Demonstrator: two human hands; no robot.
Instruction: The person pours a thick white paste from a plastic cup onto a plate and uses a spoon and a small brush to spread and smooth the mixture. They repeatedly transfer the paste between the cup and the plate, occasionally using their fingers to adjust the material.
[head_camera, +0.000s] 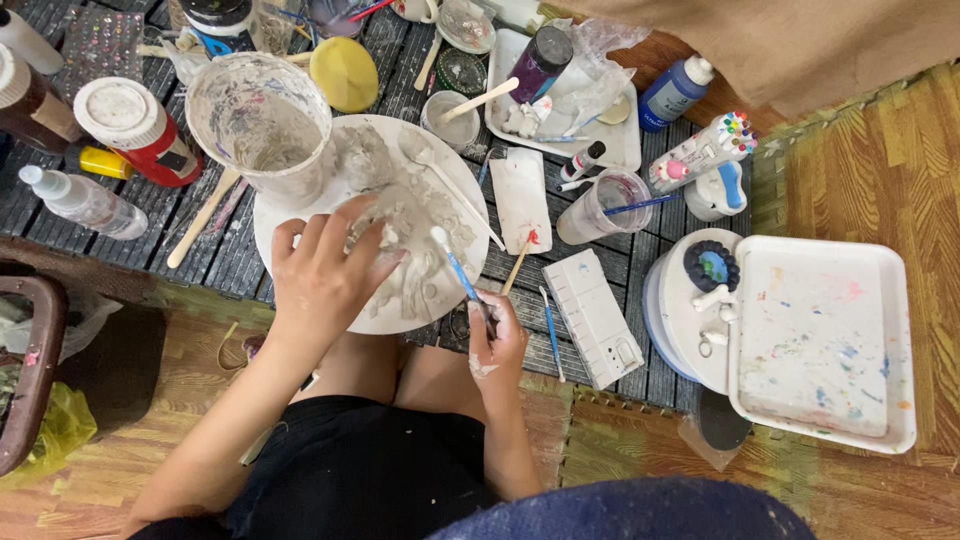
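Note:
My left hand (325, 268) rests over a small white plaster piece (385, 232) lying on a round white plate (300, 225) smeared with plaster. My right hand (495, 338) grips a thin blue-handled brush (458, 270) whose white tip points at the piece, close to my left fingers. A white spoon (450, 190) lies across the plate. A plaster-coated clear cup (260, 125) stands on the plate's upper left edge. Both hands carry white smears.
On the dark slatted table (650, 250): a paint-stained white tray (820, 345), a white palette box (595, 318), a cup with a blue brush (605, 205), paint bottles (675, 92), a red-labelled jar (135, 130), a spray bottle (85, 203), a yellow lid (345, 73).

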